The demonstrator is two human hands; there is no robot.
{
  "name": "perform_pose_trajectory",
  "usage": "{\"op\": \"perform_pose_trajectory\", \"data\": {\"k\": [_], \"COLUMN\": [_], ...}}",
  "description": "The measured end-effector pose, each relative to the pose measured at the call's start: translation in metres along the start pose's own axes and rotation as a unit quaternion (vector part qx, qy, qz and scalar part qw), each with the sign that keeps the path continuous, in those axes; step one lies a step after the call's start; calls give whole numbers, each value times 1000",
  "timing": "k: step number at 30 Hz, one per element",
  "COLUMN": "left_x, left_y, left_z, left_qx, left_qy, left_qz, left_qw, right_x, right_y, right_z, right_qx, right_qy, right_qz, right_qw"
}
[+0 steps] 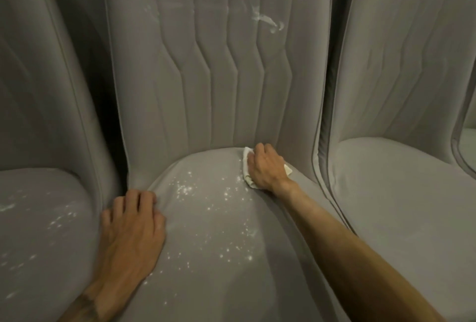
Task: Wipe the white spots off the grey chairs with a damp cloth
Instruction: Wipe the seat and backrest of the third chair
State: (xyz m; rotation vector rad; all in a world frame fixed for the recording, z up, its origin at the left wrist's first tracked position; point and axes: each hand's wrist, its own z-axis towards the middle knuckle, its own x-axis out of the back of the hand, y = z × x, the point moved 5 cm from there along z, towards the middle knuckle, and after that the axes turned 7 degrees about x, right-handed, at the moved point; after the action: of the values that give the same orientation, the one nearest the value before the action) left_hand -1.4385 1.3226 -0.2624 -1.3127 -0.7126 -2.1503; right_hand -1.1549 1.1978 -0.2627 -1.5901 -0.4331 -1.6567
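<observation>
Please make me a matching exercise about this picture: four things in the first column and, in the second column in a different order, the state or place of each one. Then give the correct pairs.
Column A
1. left hand
2. right hand
3. middle chair's backrest
4. right chair's seat

Column B
a. has white smears near the top
b. grips the white cloth
c. shows no white spots
d. rests on the left edge of the middle seat

Pairs: 1-d, 2-b, 3-a, 4-c
</observation>
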Motion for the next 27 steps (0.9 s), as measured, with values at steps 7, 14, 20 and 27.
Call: {"op": "perform_pose_trajectory", "data": {"k": [7, 14, 20, 27], "left_x": [-2, -3, -4, -4], "left_y": [-2, -2, 0, -2], "left_z": [0, -1, 0, 0], "left_qx": [-6, -8, 5, -6], "left_qy": [19, 20, 17, 23], "left_qz": [-11, -6, 3, -17], "left_qw": [1000, 1000, 1000, 1000], "right_x": [-1, -9, -9, -7], "right_y": [12, -20, -18, -20], "right_z": [7, 24, 29, 19], "right_qx": [-4, 87, 55, 163], "right_qy": [14, -50, -25, -74], "right_qz": [-18, 28, -12, 32], "right_qw": [1000, 995, 998, 983]}}
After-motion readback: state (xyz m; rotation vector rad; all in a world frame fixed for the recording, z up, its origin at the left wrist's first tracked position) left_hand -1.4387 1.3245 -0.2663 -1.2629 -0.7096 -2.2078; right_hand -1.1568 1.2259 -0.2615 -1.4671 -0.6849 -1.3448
